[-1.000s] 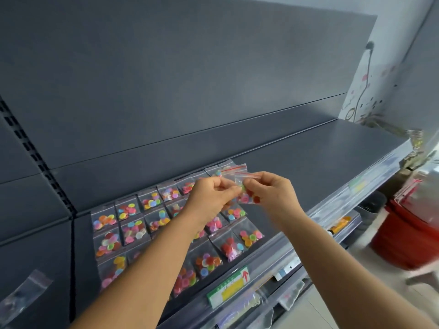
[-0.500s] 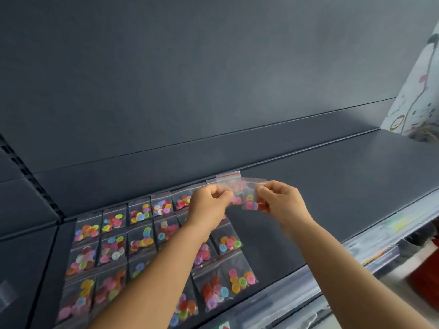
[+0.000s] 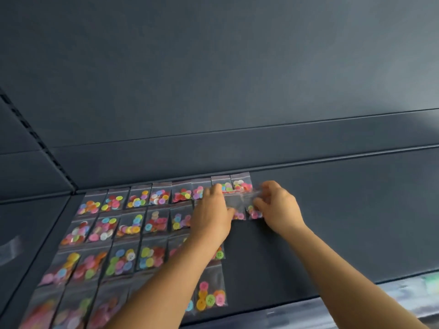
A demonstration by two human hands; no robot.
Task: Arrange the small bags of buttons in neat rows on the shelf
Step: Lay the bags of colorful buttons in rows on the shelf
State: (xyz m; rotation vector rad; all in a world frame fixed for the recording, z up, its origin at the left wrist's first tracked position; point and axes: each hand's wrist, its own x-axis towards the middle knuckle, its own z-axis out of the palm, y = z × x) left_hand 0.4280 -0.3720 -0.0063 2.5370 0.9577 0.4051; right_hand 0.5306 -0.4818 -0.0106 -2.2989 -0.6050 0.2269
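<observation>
Small clear bags of coloured buttons lie in several rows (image 3: 133, 224) across the left part of the dark grey shelf (image 3: 332, 222). My left hand (image 3: 211, 217) and my right hand (image 3: 278, 207) are low over the right end of the second row. Between them they pinch two small bags: one (image 3: 237, 210) at my left fingers, one (image 3: 254, 210) at my right fingers, both down at the shelf surface. My left forearm hides parts of the lower rows.
The shelf's back panel (image 3: 213, 79) rises just behind the top row. A slotted upright (image 3: 38, 141) runs down the left. The shelf's front edge strip (image 3: 356, 302) shows at the lower right. A loose clear bag (image 3: 9, 245) is at the far left.
Both hands have dropped from above the shelf down to the second row with the bags. The camera has tilted down and closer, showing more rows.
</observation>
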